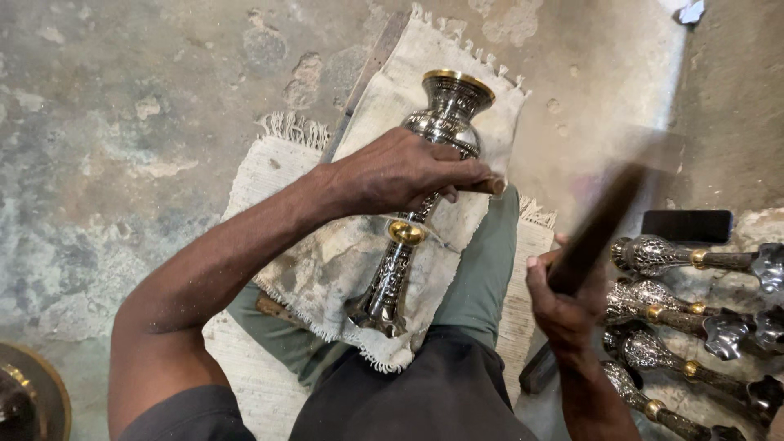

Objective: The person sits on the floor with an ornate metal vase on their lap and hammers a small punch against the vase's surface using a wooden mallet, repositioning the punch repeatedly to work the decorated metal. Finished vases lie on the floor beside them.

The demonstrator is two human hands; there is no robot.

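Note:
An engraved silver-and-brass metal vase (445,118) lies on its side on a frayed white cloth (384,90) across my lap, its brass-rimmed mouth pointing away from me. My left hand (392,171) rests on the vase's middle and grips a small chisel-like tool (490,186) against it. My right hand (563,306) holds a dark wooden mallet (608,216), raised and blurred by motion, to the right of the vase.
Several similar engraved metal stems (694,314) lie in a row on the floor at the right. A dark flat phone-like object (686,225) lies above them. A round brass piece (24,400) sits at the bottom left. The concrete floor (122,122) is rough and patchy.

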